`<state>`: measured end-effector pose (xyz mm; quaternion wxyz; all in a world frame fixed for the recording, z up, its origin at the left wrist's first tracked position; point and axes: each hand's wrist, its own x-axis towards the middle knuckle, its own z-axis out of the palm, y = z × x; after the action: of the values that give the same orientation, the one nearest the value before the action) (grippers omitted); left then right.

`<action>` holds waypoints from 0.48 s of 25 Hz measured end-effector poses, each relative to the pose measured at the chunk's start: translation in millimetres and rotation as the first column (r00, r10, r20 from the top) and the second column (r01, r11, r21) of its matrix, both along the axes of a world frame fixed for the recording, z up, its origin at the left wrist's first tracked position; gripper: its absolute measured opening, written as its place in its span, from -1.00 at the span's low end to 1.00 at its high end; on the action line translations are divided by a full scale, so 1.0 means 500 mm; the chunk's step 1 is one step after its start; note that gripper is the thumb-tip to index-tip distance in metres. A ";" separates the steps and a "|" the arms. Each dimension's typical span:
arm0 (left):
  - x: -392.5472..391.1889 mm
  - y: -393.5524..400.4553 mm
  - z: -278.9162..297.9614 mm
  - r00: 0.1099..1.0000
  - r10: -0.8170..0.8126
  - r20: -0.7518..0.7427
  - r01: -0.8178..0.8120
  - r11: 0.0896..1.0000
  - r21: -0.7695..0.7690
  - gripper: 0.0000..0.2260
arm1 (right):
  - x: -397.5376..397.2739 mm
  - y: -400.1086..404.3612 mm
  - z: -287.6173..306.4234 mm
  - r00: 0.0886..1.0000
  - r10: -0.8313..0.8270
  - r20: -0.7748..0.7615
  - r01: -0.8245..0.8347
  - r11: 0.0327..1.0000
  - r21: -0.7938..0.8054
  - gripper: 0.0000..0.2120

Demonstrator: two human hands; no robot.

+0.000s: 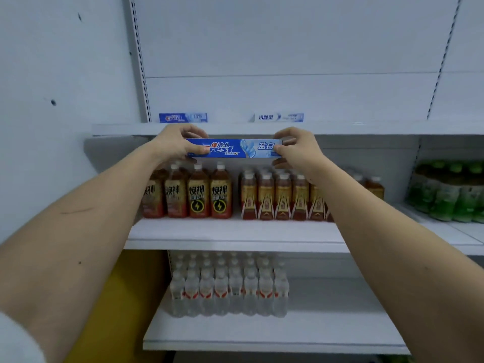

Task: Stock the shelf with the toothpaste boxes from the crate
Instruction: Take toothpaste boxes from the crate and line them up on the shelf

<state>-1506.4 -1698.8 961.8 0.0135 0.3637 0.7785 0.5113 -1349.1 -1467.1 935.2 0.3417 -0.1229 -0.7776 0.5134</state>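
A blue toothpaste box [235, 148] is held level just below the front edge of the top shelf [353, 128]. My left hand [175, 144] grips its left end and my right hand [298, 148] pinches its right end. Two toothpaste boxes stand at the back of that shelf: a blue one [182, 117] on the left and a white one [279, 117] further right. The crate is out of view.
Brown drink bottles [199, 197] and red-labelled bottles [282, 197] fill the middle shelf. Green bottles [450, 192] stand at the right. Clear water bottles [227, 286] sit on the lower shelf. A yellow object [123, 297] is at the lower left.
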 end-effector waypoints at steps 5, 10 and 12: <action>-0.036 0.034 0.068 1.000 0.015 0.001 -0.015 0.999 0.033 -0.69 | -0.038 0.043 0.061 0.999 0.014 -0.043 -0.013 1.000 0.026 -0.85; -0.079 0.072 0.098 0.998 0.053 0.023 -0.055 0.997 0.060 -0.71 | -0.101 0.104 0.098 0.994 0.093 -0.059 -0.096 0.994 -0.044 -0.77; -0.102 0.081 0.098 0.996 0.087 0.006 -0.088 0.995 0.056 -0.71 | -0.133 0.118 0.104 0.990 0.129 -0.063 -0.133 0.990 -0.054 -0.70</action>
<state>-1557.5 -1658.3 1011.0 -0.0178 0.3287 0.7791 0.5336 -1415.7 -1408.1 987.3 0.3263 -0.0660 -0.7584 0.5603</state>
